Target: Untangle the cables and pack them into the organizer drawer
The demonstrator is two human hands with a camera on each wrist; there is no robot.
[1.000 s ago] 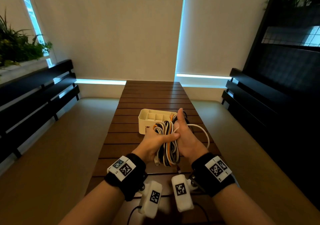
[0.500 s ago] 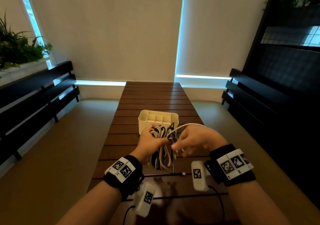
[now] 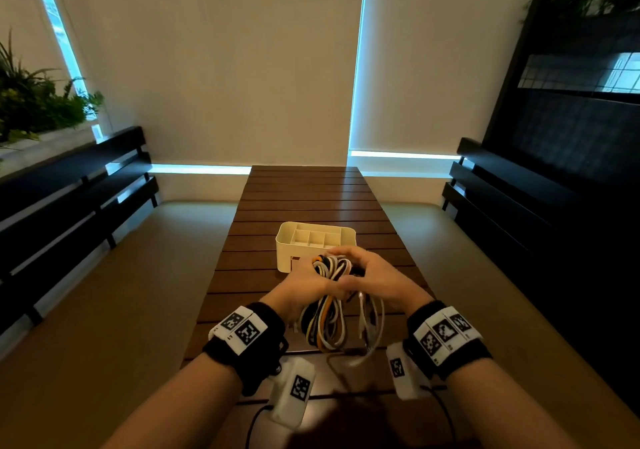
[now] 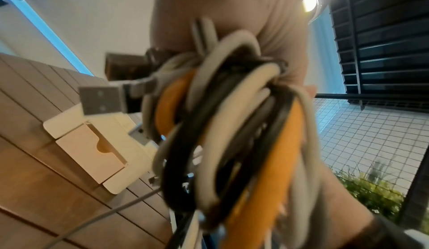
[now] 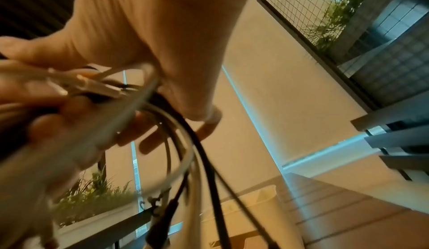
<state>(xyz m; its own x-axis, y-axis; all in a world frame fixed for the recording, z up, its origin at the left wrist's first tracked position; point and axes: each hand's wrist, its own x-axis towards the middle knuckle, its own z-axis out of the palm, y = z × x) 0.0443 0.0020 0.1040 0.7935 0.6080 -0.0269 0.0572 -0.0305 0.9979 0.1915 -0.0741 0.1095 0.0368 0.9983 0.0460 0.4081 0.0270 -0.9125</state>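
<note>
A tangled bundle of white, black and orange cables (image 3: 329, 306) hangs above the wooden table (image 3: 304, 202), close to me. My left hand (image 3: 301, 286) grips the bundle (image 4: 232, 142) near its top, fingers curled round it. My right hand (image 3: 370, 275) meets it from the right and pinches white and black strands (image 5: 148, 124) at the bundle's upper part. Loops dangle below both hands, and a USB plug (image 4: 102, 100) sticks out to the left. The white organizer (image 3: 315, 244) stands just beyond the hands, with open compartments on top and a drawer (image 4: 92, 152) in its front, which looks shut.
Dark slatted benches run along both sides, the left one (image 3: 69, 199) and the right one (image 3: 519, 206). Plants (image 3: 31, 102) sit on the left ledge. A thin cable (image 4: 104, 214) lies on the table near the organizer.
My right hand has come back in from the right to the top of the bundle. The white loop that stood out to the right now hangs below my hands.
</note>
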